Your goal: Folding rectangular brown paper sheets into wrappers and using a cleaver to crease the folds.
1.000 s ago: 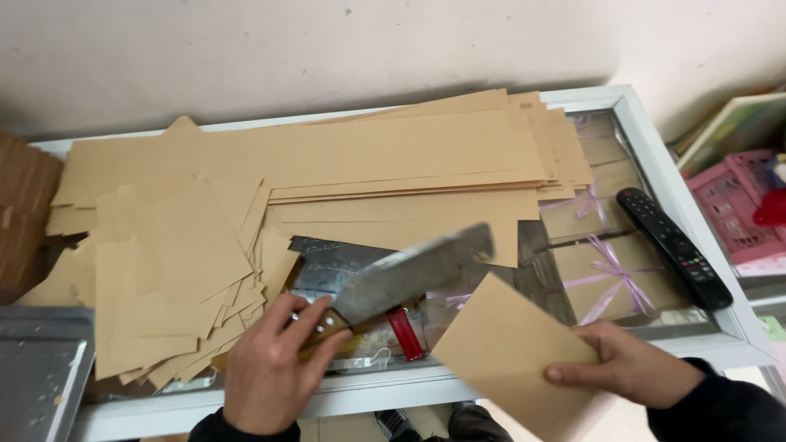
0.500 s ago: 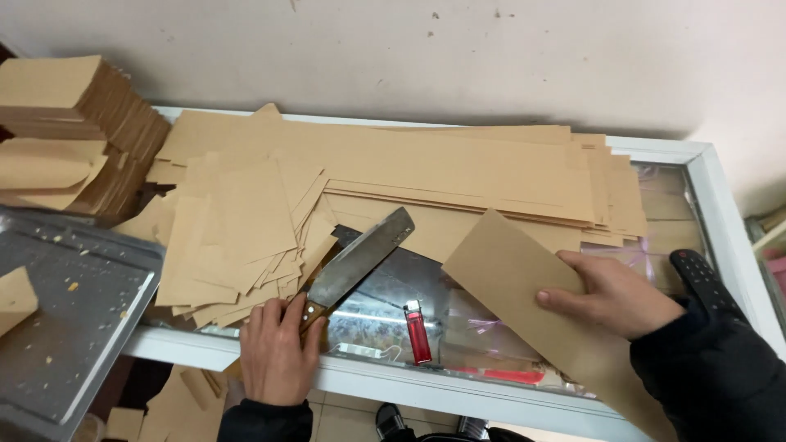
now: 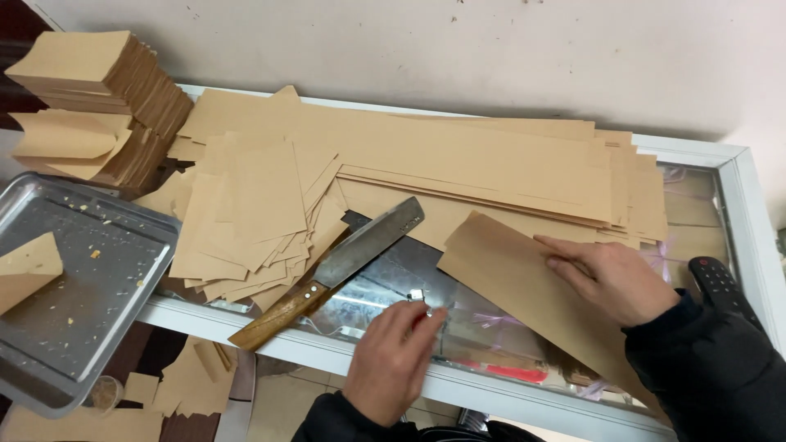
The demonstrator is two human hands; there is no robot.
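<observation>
Left hand (image 3: 391, 360) has let go of the cleaver (image 3: 344, 266), which now lies on the desk (image 3: 458, 385) at its 10 o'clock; grip loose, fingertips at a small metal piece (image 3: 416, 295). Right hand (image 3: 610, 278) pins a brown paper sheet (image 3: 524, 282) flat. Risk: exposed blade beside fingers could nick them.

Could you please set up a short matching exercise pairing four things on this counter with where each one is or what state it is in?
Things:
1. cleaver
2. metal tray
3. remote control
4. paper strip

Places or states:
A. at the far right of the counter, beside the right sleeve
B. pressed flat under the right hand
C. lying free on the glass, wooden handle toward the counter's front edge
D. at the left, holding a folded brown sheet and crumbs

Pairs: 1-C, 2-D, 3-A, 4-B
</observation>
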